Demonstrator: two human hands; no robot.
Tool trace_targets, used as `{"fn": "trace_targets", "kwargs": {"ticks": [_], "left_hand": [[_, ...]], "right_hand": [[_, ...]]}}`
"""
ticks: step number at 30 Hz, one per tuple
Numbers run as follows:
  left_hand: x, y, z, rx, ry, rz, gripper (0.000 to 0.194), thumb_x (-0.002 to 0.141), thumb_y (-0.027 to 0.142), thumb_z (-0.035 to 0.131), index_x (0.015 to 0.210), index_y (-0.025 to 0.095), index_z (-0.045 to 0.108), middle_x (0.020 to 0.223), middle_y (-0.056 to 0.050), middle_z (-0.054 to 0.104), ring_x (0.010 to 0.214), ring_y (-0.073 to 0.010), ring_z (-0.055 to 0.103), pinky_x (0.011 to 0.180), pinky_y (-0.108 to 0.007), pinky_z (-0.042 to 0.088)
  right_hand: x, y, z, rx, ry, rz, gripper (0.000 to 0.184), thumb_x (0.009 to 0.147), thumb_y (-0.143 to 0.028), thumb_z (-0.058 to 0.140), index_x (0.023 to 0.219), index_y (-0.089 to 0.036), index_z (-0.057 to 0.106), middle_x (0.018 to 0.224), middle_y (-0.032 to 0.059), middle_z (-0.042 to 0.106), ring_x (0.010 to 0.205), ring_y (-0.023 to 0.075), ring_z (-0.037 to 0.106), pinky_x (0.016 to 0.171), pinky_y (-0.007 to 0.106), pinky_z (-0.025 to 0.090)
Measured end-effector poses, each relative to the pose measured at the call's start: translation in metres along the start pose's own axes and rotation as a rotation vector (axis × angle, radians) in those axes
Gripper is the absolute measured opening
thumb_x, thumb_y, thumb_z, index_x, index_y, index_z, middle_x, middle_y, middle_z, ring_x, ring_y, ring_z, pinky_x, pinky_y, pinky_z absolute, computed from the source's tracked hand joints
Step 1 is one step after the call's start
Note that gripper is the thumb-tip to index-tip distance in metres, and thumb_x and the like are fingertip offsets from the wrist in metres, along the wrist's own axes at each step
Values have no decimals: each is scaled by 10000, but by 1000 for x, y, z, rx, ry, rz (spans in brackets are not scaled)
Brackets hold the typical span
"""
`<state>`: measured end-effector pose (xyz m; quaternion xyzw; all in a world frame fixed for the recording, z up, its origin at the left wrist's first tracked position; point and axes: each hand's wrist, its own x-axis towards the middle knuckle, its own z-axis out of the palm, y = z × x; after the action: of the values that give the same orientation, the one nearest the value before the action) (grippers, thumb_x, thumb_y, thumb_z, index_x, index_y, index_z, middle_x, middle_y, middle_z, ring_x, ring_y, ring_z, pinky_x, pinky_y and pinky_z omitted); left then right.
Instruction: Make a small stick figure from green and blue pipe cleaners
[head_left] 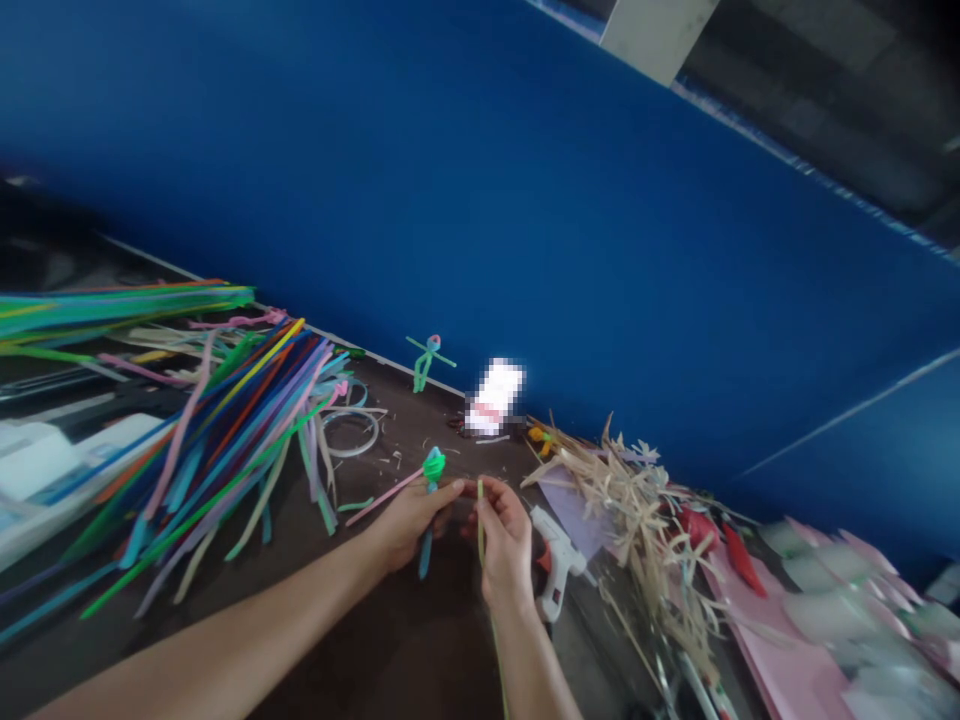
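Observation:
My left hand (421, 515) is closed around a small pipe-cleaner figure with a green wound head (433, 464). A pink stem (384, 497) sticks out to its left, and a blue stem (425, 555) hangs below the fingers. Close beside it, my right hand (506, 530) pinches a thin pale yellow-green pipe cleaner (481, 515), whose long end trails down along the wrist. The fingertips of both hands nearly meet. Behind them, a finished-looking green pipe-cleaner figure (424, 365) with outstretched arms leans near the blue panel.
Bundled coloured pipe cleaners (247, 430) spread across the left. A clear ring (351, 433) lies behind my left hand, and a bright, pixelated screen (495, 397) stands ahead. On the right are a white glue gun (559, 565), beige curled strips (637, 500) and pink sheets (772, 630). A blue partition (480, 200) borders the table.

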<state>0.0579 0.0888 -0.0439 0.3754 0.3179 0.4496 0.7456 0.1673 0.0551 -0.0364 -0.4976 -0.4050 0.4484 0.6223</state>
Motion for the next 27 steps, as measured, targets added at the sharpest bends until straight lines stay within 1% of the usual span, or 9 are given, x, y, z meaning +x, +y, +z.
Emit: {"fn": "trace_targets", "kwargs": {"ticks": [2,6,14,18,21,27], "left_hand": [[0,-1,0,1,4,-8,280,642,399,606,644,126,542,391,86,328,355,-33,271,349,-164,220],[-1,-1,1,-3,7,-44,287,636,403,600,704,128,557,387,90,329,346,-31,260,348,-161,204],[-3,3,4,12,-3,-66,358,623,437,589,779,115,575,379,95,320,352,-34,249,357,-164,190],[-4,5,4,15,-16,-76,369,626,438,583,795,110,579,376,93,326,348,-34,251,361,-167,178],[-4,6,3,9,-47,-97,387,631,445,577,819,107,584,371,93,318,343,-35,246,363,-169,171],[-2,3,2,-5,-50,-105,388,641,450,568,831,111,585,363,95,308,344,-35,225,360,-164,167]], "right_hand": [[0,-1,0,2,-1,0,221,700,-269,579,897,-175,546,772,17,562,590,110,495,449,199,413],[1,-1,-2,1,5,15,198,691,-264,576,869,-185,540,745,7,560,584,115,505,442,199,408],[0,-5,0,51,-19,46,165,677,-213,558,837,-191,522,745,-7,562,540,92,487,429,183,390],[1,-5,-1,103,-19,61,153,667,-192,555,818,-203,530,671,-40,530,508,82,484,432,183,387],[2,-4,-2,113,-13,84,163,659,-203,559,820,-209,537,636,-48,506,500,87,490,427,188,384],[2,-7,-2,143,-24,93,200,637,-193,576,835,-194,544,640,-40,511,489,85,495,421,189,381]]}}
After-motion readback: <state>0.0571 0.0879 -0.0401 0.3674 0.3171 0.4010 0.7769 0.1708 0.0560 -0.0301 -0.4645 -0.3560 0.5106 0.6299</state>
